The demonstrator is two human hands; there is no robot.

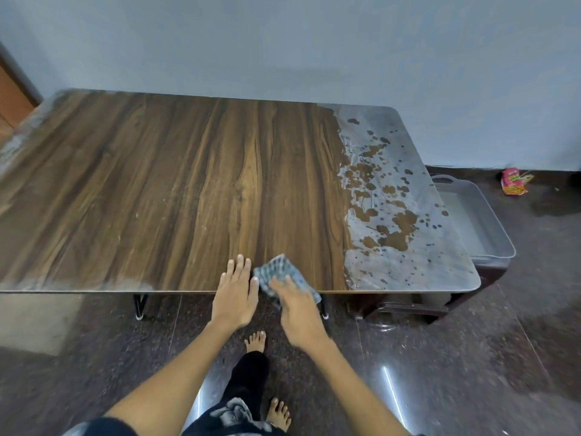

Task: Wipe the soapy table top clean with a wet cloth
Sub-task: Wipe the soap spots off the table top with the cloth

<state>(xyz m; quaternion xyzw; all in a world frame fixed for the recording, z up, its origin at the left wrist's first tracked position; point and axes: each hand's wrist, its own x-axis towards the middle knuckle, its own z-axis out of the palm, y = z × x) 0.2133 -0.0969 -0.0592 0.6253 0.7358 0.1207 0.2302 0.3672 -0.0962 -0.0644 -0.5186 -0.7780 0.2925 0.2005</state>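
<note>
Pressing a grey cloth (284, 273) at the desk's (157, 184) near edge, the right hand (297, 313) lies flat-fingered; left hand (235, 294) rests open beside it. Soap film (408, 199) covers the right end. No writing is legible.

- Plain pale blue-grey wall (314, 42) behind.
- Dark speckled glossy floor (471, 357), light streaks reflected.
- Dark stool (408, 306) bearing clear tub (490, 221).
- Pink packet (514, 181) by wall.

cloth (280, 271): grey, crumpled, near edge | table top (188, 184): right end soapy
</note>
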